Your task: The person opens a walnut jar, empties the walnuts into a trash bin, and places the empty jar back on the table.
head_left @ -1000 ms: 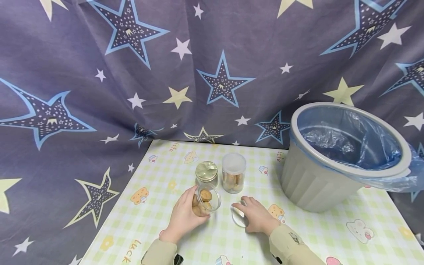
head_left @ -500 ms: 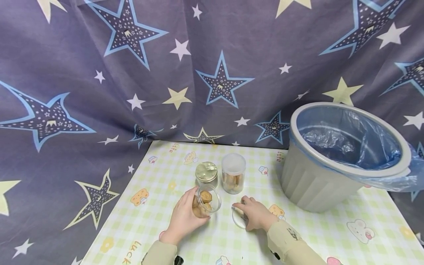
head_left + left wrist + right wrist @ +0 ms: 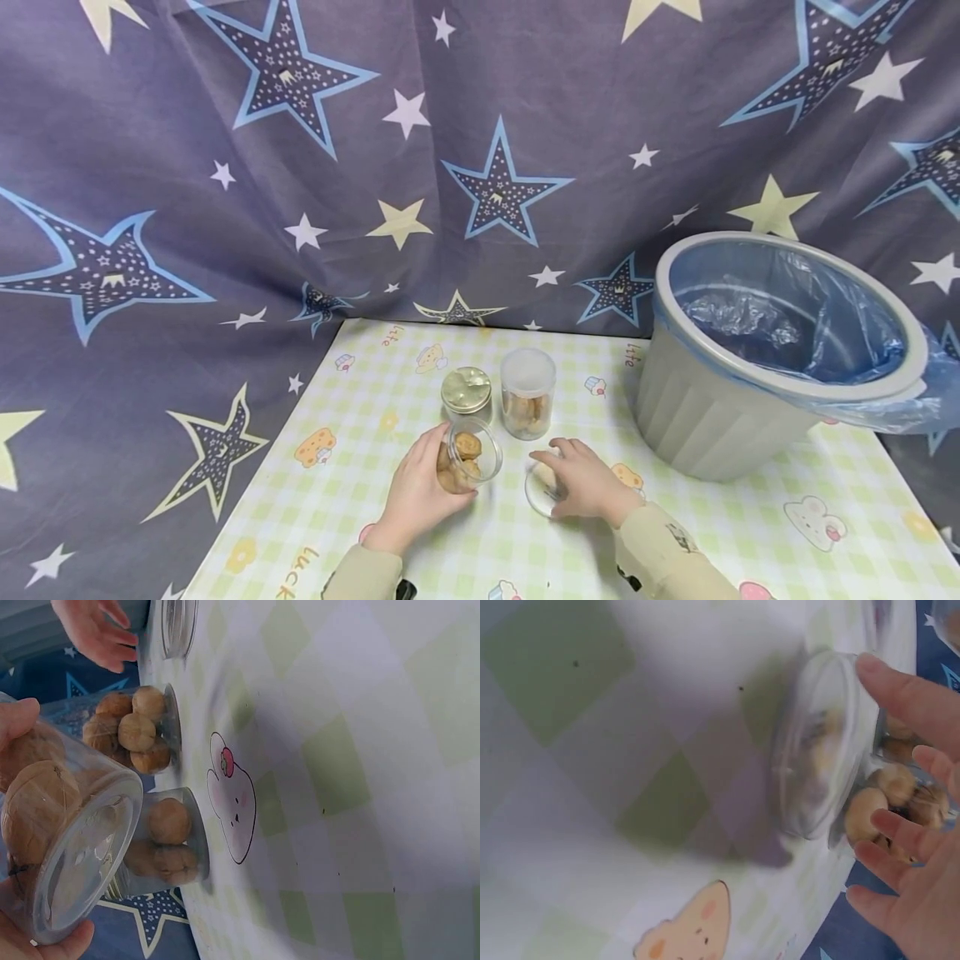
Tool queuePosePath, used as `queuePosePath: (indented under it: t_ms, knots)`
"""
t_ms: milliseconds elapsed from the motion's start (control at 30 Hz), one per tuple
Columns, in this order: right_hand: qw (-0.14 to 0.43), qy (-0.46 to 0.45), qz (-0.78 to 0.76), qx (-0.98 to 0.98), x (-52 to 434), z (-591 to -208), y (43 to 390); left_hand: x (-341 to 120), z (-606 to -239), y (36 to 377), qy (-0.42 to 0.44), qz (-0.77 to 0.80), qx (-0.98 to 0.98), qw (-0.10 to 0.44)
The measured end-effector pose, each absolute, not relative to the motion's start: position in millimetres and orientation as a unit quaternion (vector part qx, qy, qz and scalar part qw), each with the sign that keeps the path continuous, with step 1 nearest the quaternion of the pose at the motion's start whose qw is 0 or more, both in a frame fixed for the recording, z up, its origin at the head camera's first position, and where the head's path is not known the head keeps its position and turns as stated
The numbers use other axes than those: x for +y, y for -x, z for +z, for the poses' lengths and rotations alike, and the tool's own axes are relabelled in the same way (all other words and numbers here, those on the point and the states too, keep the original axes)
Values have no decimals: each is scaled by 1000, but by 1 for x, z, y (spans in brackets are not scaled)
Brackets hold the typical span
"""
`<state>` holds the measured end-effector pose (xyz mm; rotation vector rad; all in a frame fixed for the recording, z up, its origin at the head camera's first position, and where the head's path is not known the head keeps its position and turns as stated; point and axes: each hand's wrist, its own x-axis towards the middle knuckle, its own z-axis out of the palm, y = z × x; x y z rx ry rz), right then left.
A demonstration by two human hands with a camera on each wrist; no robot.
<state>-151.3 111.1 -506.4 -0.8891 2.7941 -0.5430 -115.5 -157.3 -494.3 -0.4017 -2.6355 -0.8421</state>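
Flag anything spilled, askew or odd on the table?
Nothing spilled. Only oddity: the open walnut jar in the left hand is tilted, with its clear lid off and held against the table under the right hand.

Home setup: star-print sheet (image 3: 480,167) backdrop, cartoon tablecloth (image 3: 360,467).

backdrop cloth (image 3: 225,208): dusky blue-grey, printed with white, pale yellow and blue-outlined navy stars
tablecloth (image 3: 360,400): white and pale green checks with small cartoon prints
bin (image 3: 705,417): grey, ribbed, lined with a translucent blue bag
open jar (image 3: 467,457): clear, brown walnuts inside
gold lid (image 3: 466,389): shiny, pale gold
loose lid (image 3: 542,490): clear
sleeves (image 3: 667,558): beige
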Motion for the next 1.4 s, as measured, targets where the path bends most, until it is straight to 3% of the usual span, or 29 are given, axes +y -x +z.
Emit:
queuePosePath:
  t_ms: [500,867,1133,1400]
  knots:
    - [6,245,-224,943,131,-476,139,-155,-495,116,140,-294,-932,163]
    - [-85,269,-241,929,162,-447,128,-151,-496,112,141,-298,-933,146]
    - [-197,318,-203,905,196,-410,119,-150,-495,113,147,-296,-933,145]
    - [-240,347,-185,888,218,-374,110,-149,-496,113,149,-296,-933,143]
